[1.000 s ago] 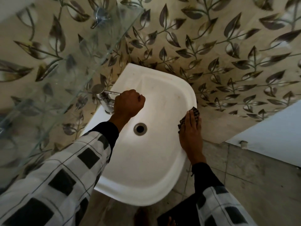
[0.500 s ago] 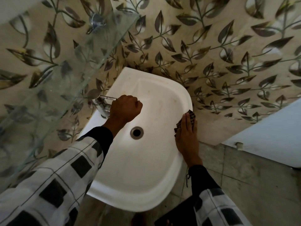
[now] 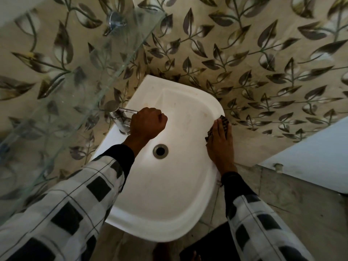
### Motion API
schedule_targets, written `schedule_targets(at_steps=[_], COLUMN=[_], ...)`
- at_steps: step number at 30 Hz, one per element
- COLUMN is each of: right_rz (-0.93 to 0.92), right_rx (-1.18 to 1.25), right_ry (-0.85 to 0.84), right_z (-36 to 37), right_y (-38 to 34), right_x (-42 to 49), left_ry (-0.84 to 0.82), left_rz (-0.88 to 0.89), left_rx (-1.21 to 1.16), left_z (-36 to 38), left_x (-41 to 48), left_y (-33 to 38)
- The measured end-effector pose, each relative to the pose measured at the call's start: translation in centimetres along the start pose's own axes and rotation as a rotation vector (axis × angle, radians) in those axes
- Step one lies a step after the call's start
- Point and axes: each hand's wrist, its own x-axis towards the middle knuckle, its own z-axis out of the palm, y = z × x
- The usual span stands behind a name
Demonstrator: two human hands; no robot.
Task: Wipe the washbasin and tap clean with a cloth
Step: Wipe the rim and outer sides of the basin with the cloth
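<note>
Right hand (image 3: 219,142) flat, pressing cloth (image 3: 224,121) on washbasin (image 3: 169,204) rim, now further along toward wall vs 1 s ago. Left hand (image 3: 147,123) fisted on tap (image 3: 122,117), unchanged.

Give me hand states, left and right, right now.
Left hand: closed in a fist around the tap lever.
Right hand: flat, fingers extended, pressing the cloth against the washbasin rim.

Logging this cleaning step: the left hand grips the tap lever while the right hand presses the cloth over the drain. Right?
Not quite. The head view shows the right hand pressing the cloth on the washbasin rim, away from the drain. The left hand does grip the tap lever.
</note>
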Motion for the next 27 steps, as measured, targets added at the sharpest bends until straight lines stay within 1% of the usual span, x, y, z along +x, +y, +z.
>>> schedule_targets(at_steps=[8,12,18,24,27], right_rz=[-0.003,-0.007,-0.043,-0.018,-0.009], right_rx=[-0.007,-0.040,-0.021,-0.005,0.011], right_ry=[0.016,-0.019,0.007,-0.013,-0.016], right_z=[-0.2,0.3,0.4,0.4,0.3], right_y=[-0.4,-0.1,-0.2,0.0,0.1], right_x=[-1.1,0.3,-1.9,1.5,0.7], left_ry=[0.035,0.046,0.054,0.066,0.077], left_rz=[0.019,0.036,0.051,0.053,0.061], left_rx=[0.019,0.041,0.051,0.040,0.042], left_z=[0.3,0.3,0.6,1.2,1.3], left_x=[-0.1,0.0,0.0,0.2,0.2], left_y=[0.0,-0.1,-0.1,-0.7,-0.7])
